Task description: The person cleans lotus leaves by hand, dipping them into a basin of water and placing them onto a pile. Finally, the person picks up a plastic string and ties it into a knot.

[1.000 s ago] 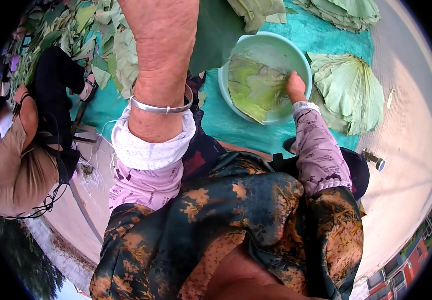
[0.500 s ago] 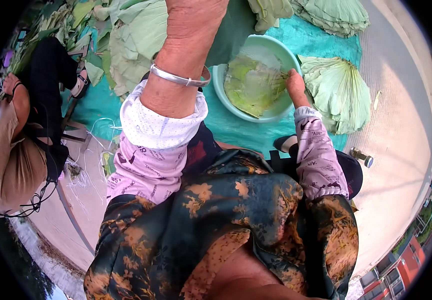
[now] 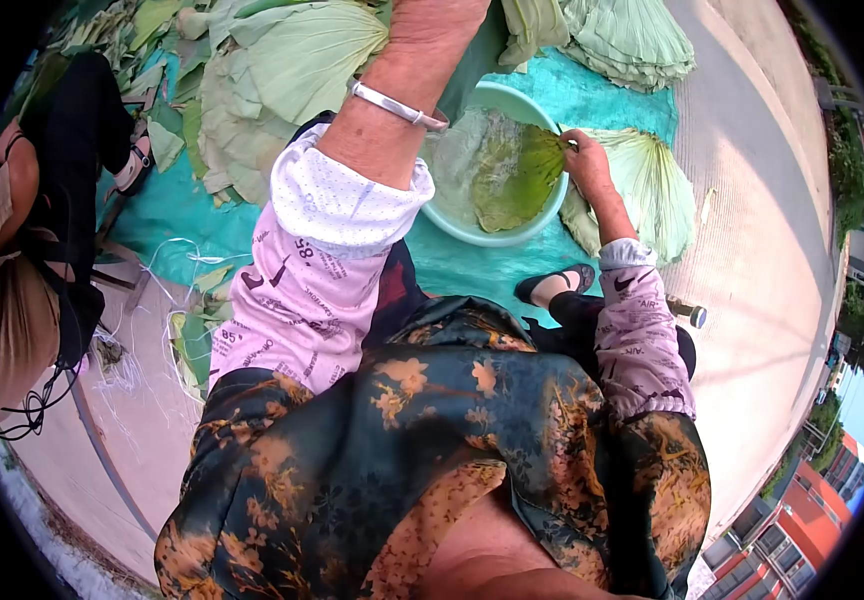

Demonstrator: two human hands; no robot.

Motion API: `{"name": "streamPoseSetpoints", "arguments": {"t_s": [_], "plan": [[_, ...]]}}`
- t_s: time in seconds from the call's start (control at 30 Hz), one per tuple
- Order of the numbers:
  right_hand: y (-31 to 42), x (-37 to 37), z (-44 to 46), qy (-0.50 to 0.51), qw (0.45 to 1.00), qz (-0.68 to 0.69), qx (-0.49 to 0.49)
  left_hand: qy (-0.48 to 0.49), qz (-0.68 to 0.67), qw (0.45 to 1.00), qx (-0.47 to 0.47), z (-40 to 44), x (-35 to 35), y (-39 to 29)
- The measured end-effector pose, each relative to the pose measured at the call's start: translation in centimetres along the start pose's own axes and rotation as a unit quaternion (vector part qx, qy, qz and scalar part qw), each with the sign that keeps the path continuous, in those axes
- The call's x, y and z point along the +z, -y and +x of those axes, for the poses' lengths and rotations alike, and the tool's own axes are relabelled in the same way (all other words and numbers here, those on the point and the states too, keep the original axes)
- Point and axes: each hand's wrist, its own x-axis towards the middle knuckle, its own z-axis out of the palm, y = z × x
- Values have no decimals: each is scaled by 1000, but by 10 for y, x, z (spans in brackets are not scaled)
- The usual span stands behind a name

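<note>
My right hand [image 3: 592,172] pinches the stem end of a wet green leaf [image 3: 517,180] at the right rim of a pale green basin [image 3: 512,238]. The leaf fans out inside the basin, where clear water [image 3: 462,160] lies over and beside it. My left arm, with a silver bracelet at the wrist, reaches up past the basin's left side. Only the back part of my left hand [image 3: 442,18] shows at the top edge; its fingers are out of sight. Beside it hangs a darker green leaf [image 3: 482,65]; I cannot tell whether that hand holds it.
Stacks of pale folded leaves lie at right [image 3: 652,195], upper right [image 3: 632,40] and left [image 3: 297,60] on a teal sheet [image 3: 597,75]. A seated person [image 3: 12,300] is at far left. White strings [image 3: 132,350] lie on the ground nearby.
My right hand has shifted the leaf in the basin, and more water shows on the left. My left forearm has moved right in view. The whole view has turned slightly.
</note>
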Motion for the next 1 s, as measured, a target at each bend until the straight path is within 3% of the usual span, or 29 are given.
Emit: {"name": "streamPoseSetpoints", "arguments": {"t_s": [0.07, 0.23, 0.3, 0.47, 0.63, 0.67, 0.7, 0.73, 0.83, 1.0], "plan": [[8, -9, -2, -18, 999, -5, -49, 1, -20, 1000, 10, 0, 1, 2], [36, -26, -4, 33, 995, 96, 18, -20, 73, 997, 0, -1, -2, 4], [46, -29, -4, 49, 989, 138, 37, -49, 168, 980, 94, 1, -3, 5], [65, -37, -8, 103, 977, 180, 50, -14, 96, 995, 11, -3, -8, -2], [56, -27, -7, 141, 961, 239, -22, -7, 56, 998, 13, -2, -5, -1], [59, -27, -8, 132, 971, 192, -45, -3, 57, 998, 2, -3, -4, -6], [63, -28, -10, 121, 980, 142, -63, -27, -39, 998, -41, -6, 3, -12], [67, -31, -13, 100, 984, 115, -93, -46, 16, 999, 8, -14, 12, -20], [77, -38, -16, 79, 986, 61, -135, -40, -26, 997, -65, -5, 1, -6], [64, -45, -8, -27, 971, 39, -236, -28, 7, 997, -65, -5, 1, -8]]}}
